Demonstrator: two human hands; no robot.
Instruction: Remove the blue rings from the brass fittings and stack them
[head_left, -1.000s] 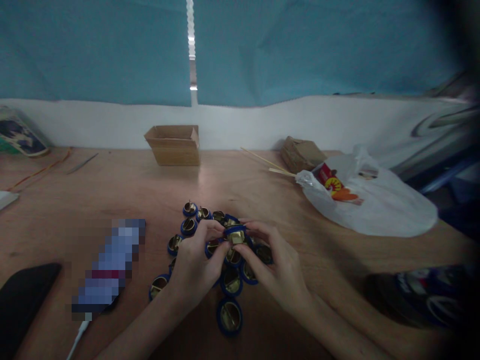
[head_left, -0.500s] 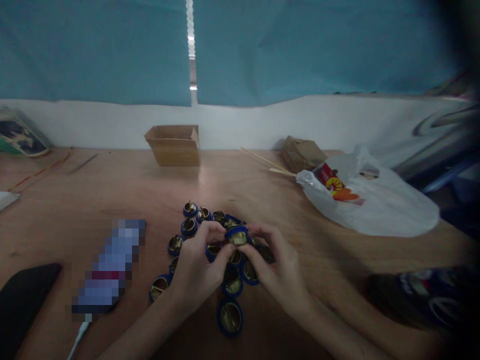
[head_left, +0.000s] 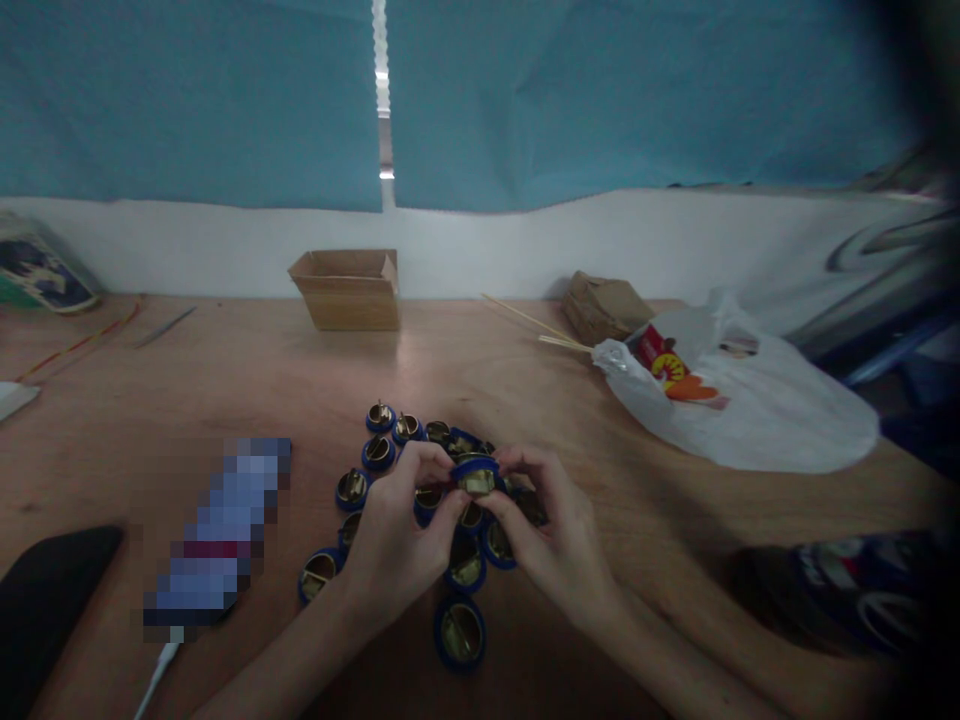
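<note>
Between both hands, just above the table, is a round blue-rimmed piece (head_left: 477, 477) with a gold-coloured metal back, like a badge or brooch. My left hand (head_left: 405, 515) pinches its left side with thumb and fingers. On the opposite side, my right hand (head_left: 551, 530) grips it the same way. Several similar round pieces lie around and beneath the hands, metal backs up with a pin bar across, among them one at the near side (head_left: 460, 632) and one at the left (head_left: 320, 576). The hands hide part of the group.
A pixelated phone (head_left: 217, 540) with a white cable lies left, beside a black object (head_left: 56, 610). At the back stand an open cardboard box (head_left: 352, 300) and a brown package (head_left: 606, 308). A white plastic bag (head_left: 780, 400) and a dark bottle-like object (head_left: 840, 595) are right.
Both hands keep their hold on the round piece, which has shifted very slightly. Everything else stays in place.
</note>
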